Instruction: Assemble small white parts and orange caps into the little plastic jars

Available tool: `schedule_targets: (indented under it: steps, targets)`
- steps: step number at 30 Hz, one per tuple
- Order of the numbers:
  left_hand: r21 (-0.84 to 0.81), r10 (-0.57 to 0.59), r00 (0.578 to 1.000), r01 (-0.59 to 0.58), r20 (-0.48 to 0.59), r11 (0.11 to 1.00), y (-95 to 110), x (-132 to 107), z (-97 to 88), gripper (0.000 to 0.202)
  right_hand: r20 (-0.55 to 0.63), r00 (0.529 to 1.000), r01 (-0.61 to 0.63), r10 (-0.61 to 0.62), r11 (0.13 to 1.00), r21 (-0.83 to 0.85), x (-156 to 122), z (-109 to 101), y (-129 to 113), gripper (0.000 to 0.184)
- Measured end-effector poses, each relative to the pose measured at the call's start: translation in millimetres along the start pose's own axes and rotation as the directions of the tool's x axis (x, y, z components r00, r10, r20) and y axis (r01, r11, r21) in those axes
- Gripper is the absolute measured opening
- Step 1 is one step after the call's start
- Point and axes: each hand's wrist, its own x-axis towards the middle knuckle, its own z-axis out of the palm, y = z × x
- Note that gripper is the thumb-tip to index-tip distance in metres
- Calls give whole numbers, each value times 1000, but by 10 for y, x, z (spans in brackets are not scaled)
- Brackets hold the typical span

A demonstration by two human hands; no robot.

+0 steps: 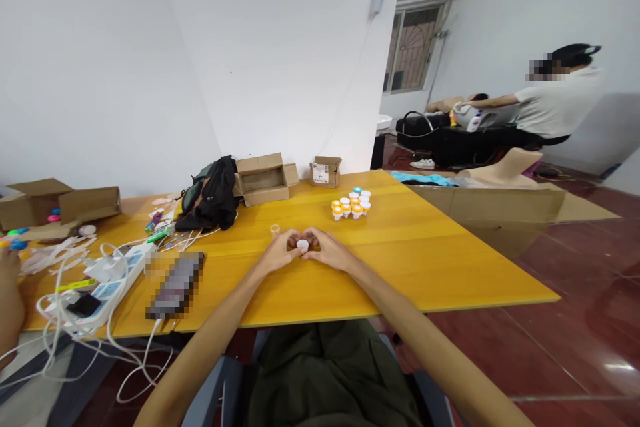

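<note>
A small white round piece (303,244), like a cap, is held between both hands just above the middle of the yellow wooden table (400,267). My left hand (281,251) grips it from the left, fingers curled and thumb against it. From the right, my right hand (326,249) closes on the same piece. The fingers partly cover its sides. Just beyond my left hand lies a pale ring (275,229). Farther back to the right stands a cluster of several small white-and-orange pieces (345,205), with one teal-topped piece (357,191) at its back.
A phone (175,285) and a white power strip (117,287) with tangled cables lie to the left. Behind them are a dark bag (213,193) and open cardboard boxes (263,177). Another person's arm (10,300) rests at the far left. A person (560,100) sits across the room.
</note>
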Motion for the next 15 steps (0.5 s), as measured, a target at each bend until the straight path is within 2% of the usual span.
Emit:
schedule_targets:
  steps: [6, 15]
  targets:
    - [32, 17, 1000, -16, -10, 999, -6, 14, 5, 21, 30, 999, -27, 26, 998, 49, 18, -31, 21, 42]
    - [-79, -44, 999, 45, 24, 996, -14, 16, -12, 26, -4, 1000, -16, 17, 998, 68, 40, 37, 100, 34]
